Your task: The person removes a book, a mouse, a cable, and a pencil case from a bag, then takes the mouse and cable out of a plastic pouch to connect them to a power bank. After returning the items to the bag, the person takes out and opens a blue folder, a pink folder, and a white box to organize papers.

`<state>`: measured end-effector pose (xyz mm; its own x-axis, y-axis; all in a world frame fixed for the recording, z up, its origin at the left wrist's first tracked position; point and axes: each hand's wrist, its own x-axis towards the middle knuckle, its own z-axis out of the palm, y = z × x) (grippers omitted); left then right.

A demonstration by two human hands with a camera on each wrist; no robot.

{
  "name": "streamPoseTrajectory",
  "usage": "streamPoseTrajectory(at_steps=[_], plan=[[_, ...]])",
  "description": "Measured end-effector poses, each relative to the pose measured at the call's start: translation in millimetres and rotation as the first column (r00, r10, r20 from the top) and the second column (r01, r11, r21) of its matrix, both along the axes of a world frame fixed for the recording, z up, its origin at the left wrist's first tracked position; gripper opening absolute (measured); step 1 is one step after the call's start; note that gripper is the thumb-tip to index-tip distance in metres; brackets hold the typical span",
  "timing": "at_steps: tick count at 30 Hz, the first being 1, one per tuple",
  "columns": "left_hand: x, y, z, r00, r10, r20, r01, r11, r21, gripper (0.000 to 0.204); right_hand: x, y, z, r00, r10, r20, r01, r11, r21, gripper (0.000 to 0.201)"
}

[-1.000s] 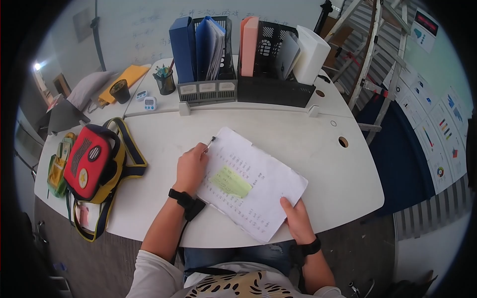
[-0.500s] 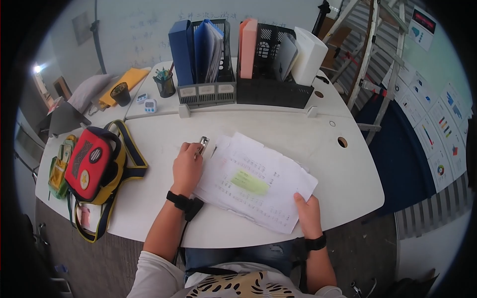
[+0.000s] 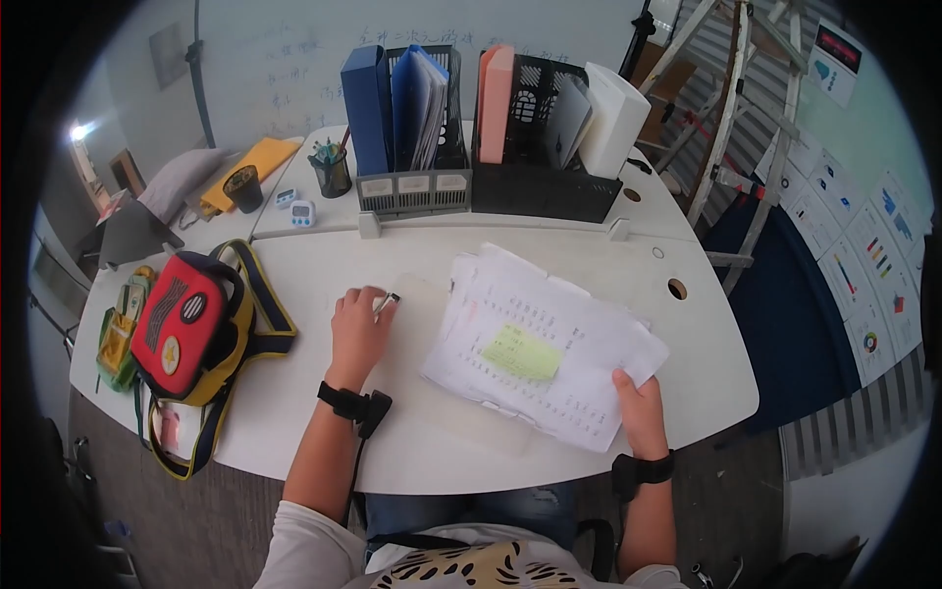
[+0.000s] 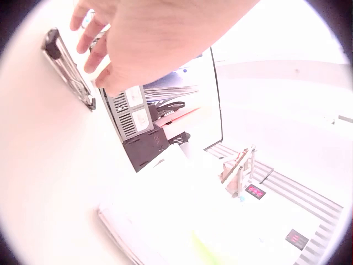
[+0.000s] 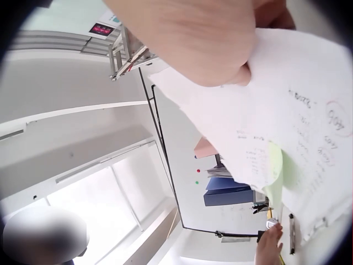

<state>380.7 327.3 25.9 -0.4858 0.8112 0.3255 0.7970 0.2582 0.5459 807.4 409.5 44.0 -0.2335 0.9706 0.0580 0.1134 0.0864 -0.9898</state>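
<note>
In the head view my right hand [image 3: 645,417] grips a loose stack of white papers [image 3: 471,353] by its right corner, thumb on top. Rows of handwriting cover the top sheet, and a yellow-green sticky note [image 3: 522,353] is on it. The right wrist view shows this note [image 5: 275,165] curling up off the sheet. My left hand [image 3: 359,334] is over the desk, left of the papers, fingers loosely bent. A slim metal stapler [image 4: 69,69] with a black end stands on the desk close to the fingers, apart from them in the left wrist view.
A red and yellow backpack [image 3: 186,324] lies at the desk's left. Along the back stand black file holders [image 3: 545,196] with folders, a pen cup [image 3: 332,172] and small white timers [image 3: 302,213]. A round hole [image 3: 677,289] pierces the desk at right; a ladder [image 3: 721,147] stands beyond.
The right hand has drawn the papers to the right, away from the left hand. The left hand has shifted slightly left; the stapler, earlier at its fingertips, now stands apart on the desk.
</note>
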Motion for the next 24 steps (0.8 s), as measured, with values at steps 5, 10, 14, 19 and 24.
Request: streamPoseTrajectory(at_steps=[5, 10, 14, 19, 24], plan=[[33, 0, 27, 0.525, -0.566, 0.636, 0.321, 0.823, 0.468, 0.071, -15, -5, 6, 0.997, 0.011, 0.074, -0.037, 0.930, 0.365, 0.034], [44, -13, 53, 0.457, -0.495, 0.739, 0.160, 0.863, 0.479, 0.058, -30, -16, 14, 0.997, 0.069, -0.023, -0.051, 0.887, 0.459, 0.027], [30, -15, 46, 0.500, -0.613, 0.612, 0.242, 0.777, 0.581, 0.060, -37, -10, 24, 0.983, 0.183, -0.006, -0.158, 0.862, 0.481, 0.032], [16, -6, 30, 0.609, -0.545, 0.577, 0.483, 0.831, 0.275, 0.056, -39, -7, 20, 0.952, 0.299, 0.060, -0.299, 0.877, 0.376, 0.035], [32, -5, 38, 0.571, -0.516, 0.638, 0.382, 0.855, 0.350, 0.051, -35, -1, -8, 0.983, 0.177, 0.056, -0.183, 0.881, 0.436, 0.027]])
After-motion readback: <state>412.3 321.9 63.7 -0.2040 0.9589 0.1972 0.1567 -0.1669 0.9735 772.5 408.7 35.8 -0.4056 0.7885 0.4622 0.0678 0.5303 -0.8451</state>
